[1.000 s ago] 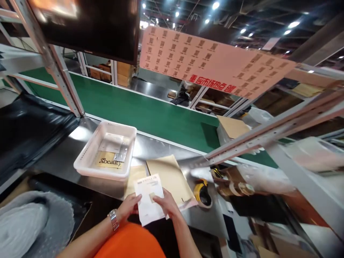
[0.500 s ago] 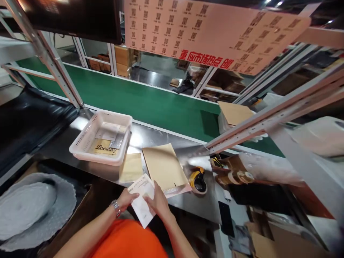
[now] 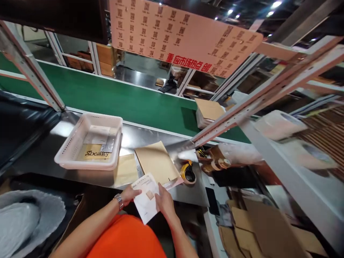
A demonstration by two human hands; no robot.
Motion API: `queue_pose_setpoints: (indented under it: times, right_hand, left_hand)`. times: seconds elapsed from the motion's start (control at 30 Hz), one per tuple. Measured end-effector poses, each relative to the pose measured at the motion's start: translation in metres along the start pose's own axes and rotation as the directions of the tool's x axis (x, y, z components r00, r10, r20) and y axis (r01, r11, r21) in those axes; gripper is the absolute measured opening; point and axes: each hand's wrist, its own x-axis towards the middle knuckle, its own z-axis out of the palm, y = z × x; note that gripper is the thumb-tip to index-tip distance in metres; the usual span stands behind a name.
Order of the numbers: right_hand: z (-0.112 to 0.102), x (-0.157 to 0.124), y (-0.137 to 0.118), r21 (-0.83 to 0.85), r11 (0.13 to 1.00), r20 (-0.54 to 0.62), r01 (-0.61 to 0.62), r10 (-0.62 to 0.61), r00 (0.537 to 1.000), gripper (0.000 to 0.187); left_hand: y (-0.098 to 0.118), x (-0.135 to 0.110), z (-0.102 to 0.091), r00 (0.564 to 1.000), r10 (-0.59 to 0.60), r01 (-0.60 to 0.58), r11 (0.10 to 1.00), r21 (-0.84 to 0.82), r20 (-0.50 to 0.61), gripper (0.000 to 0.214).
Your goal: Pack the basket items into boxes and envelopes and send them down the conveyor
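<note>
Two edges of white paper [image 3: 145, 211] sit pinched, left hand [image 3: 129, 194] nearly closed at ten o'clock, right hand [image 3: 165, 202] likewise at three; uneven pulling could crease it.

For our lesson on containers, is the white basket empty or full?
Neither: the basket holds a few flat things, including a packet printed "beauty", below its rim.

On the surface [image 3: 185, 195]: basket [image 3: 83, 165] at left, flat packets [image 3: 97, 136] in it. Right of it a small envelope [image 3: 126, 168], then a larger envelope [image 3: 157, 161], then tape dispenser [image 3: 186, 167] near the right end. Printed sheet [image 3: 145, 208] before the envelopes, between left hand [image 3: 129, 193] and right hand [image 3: 164, 201]. Conveyor belt [image 3: 129, 104] behind the surface, box [image 3: 209, 109] on it toward the right. Bubble-wrap roll [image 3: 16, 225] at near left.
</note>
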Motion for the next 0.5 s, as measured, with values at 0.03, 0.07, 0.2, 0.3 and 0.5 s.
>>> queue_pose_setpoints:
  times: [0.03,0.07,0.2,0.3,0.5]
  right_hand:
    - [0.001,-0.002,-0.009,-0.050,0.999,-0.004,0.010,-0.010,1.000,0.069]
    - [0.004,-0.005,-0.019,-0.090,0.996,-0.010,0.016,-0.017,1.000,0.070]
    - [0.026,-0.013,-0.052,-0.209,0.977,-0.030,-0.029,0.023,0.999,0.108]
    - [0.042,-0.015,-0.066,-0.266,0.957,-0.014,-0.119,0.119,0.993,0.140]
    - [0.051,-0.015,-0.067,-0.253,0.964,-0.048,-0.082,0.072,0.996,0.122]
  left_hand:
    - [0.001,0.002,-0.003,1.000,-0.013,0.013,1.000,0.011,-0.025,0.064]
    - [0.003,0.004,-0.006,0.999,-0.024,0.025,0.999,0.022,-0.042,0.058]
    - [0.012,0.010,-0.012,0.997,-0.043,0.046,0.998,0.052,-0.058,0.039]
    - [0.017,0.014,-0.012,0.996,-0.073,0.077,0.994,0.082,-0.051,0.034]
    - [0.021,0.011,-0.025,0.982,-0.188,0.181,0.958,0.221,0.012,0.033]
